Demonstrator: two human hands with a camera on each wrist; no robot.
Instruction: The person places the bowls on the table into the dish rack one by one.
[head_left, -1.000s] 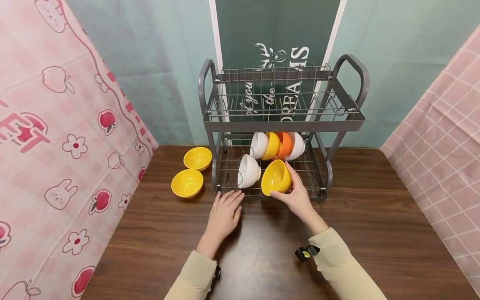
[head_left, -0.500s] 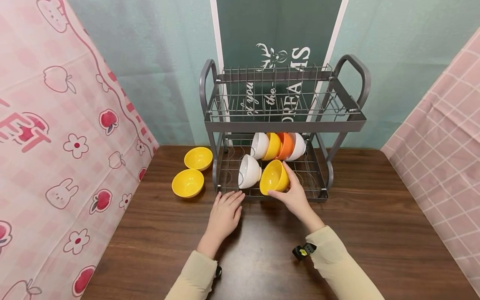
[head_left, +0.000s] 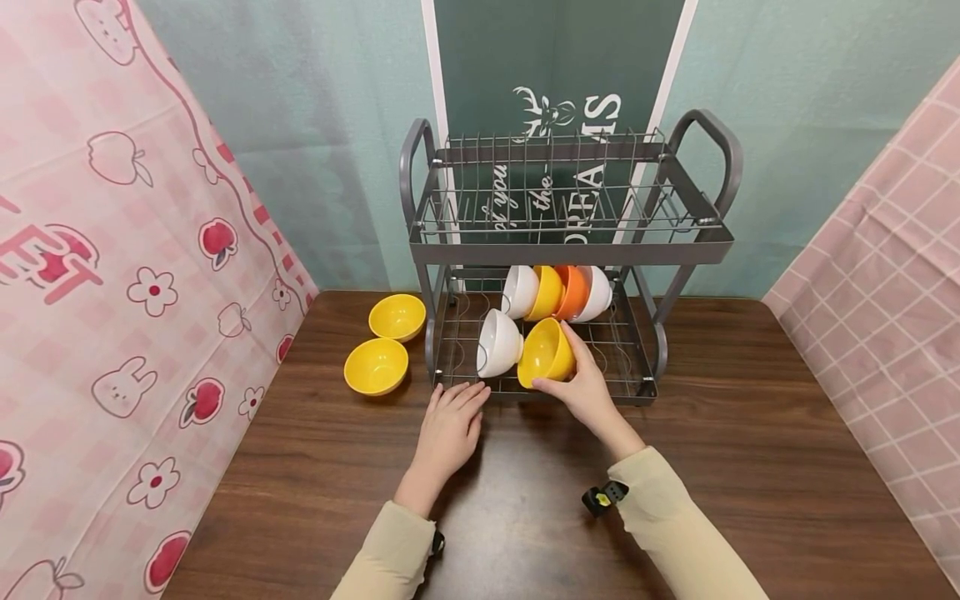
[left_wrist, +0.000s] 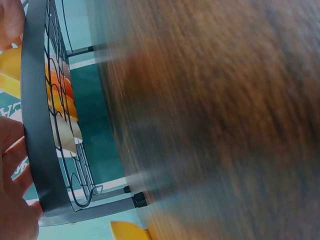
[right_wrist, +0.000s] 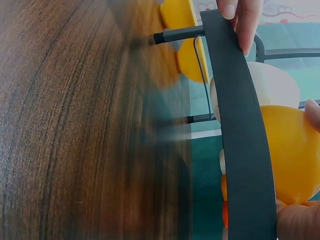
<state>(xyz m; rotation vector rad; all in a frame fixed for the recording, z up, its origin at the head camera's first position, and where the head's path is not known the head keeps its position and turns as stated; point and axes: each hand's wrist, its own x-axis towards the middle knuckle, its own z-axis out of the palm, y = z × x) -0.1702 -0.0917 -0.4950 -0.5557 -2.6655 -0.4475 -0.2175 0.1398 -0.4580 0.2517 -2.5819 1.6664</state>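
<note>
A yellow bowl (head_left: 545,352) is held on its side by my right hand (head_left: 588,392), thumb at the near rim and fingers behind it, over the front of the rack's lower tier. Just left of it a white bowl (head_left: 498,343) stands tilted in the wires. My left hand (head_left: 448,429) rests its fingertips on the front edge of the lower tier, fingers nearly straight. In the left wrist view, fingers of the left hand (left_wrist: 15,170) touch the dark front rail (left_wrist: 37,110). The right wrist view shows the yellow bowl (right_wrist: 290,155) behind that rail.
The grey two-tier dish rack (head_left: 570,253) stands at the table's back. Behind the front bowls, a leaning row holds a white bowl (head_left: 519,292), a yellow bowl (head_left: 546,293), an orange bowl (head_left: 573,293) and another white bowl (head_left: 597,295). Two yellow bowls (head_left: 377,367) sit left on the table (head_left: 712,450).
My right hand has shifted slightly left with the yellow bowl, bringing it closer to the white bowl at the front. The left hand stays in place on the rack's edge.
</note>
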